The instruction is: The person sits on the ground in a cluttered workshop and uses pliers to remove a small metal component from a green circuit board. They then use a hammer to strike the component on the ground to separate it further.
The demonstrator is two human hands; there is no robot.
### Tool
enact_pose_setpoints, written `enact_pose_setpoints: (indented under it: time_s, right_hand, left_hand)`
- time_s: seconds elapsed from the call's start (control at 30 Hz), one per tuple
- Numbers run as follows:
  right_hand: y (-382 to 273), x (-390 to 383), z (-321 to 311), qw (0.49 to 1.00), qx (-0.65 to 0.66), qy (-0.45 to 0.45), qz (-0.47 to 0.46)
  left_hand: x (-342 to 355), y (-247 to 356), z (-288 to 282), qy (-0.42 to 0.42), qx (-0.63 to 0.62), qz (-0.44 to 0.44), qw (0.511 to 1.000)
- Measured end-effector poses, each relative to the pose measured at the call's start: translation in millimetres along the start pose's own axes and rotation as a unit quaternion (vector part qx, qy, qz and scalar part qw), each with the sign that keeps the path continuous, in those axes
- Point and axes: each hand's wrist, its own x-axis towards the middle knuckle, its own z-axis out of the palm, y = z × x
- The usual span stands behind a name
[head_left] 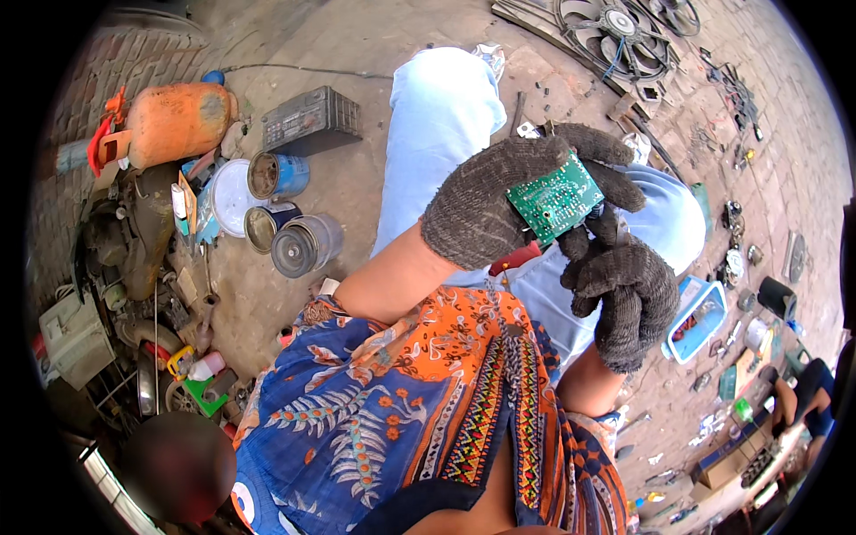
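A green circuit board (557, 198), dotted with solder points, lies in my left hand (486, 201), held above my lap. This hand wears a dark grey knitted glove, with its fingers wrapped behind the board and past its far edge. My right hand (629, 299), gloved alike, is closed with curled fingers, just below and right of the board. Its fingertips come close to the board's lower corner; what they hold, if anything, is hidden. Something red (515, 259) shows at my lap beneath the left hand, partly covered.
Left are an orange gas cylinder (178, 123), a black battery (312, 120) and open cans (278, 175). A blue tray (695, 319) with small parts sits right of my knee. Radiator fans (617, 36) lie at the far right. Scattered parts and another person (798, 401) are lower right.
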Motion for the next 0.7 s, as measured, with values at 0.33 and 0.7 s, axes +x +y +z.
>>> enact_pose_setpoints:
  time_s: [0.33, 0.7]
  right_hand:
    - [21, 11, 0, 0.992, 0.065, 0.048, -0.092]
    - [21, 17, -1, 0.981, 0.057, 0.188, 0.013]
  left_hand:
    - [-5, 5, 8, 0.046, -0.041, 0.034, 0.998]
    - [-3, -4, 10, 0.048, -0.027, 0.097, 0.994]
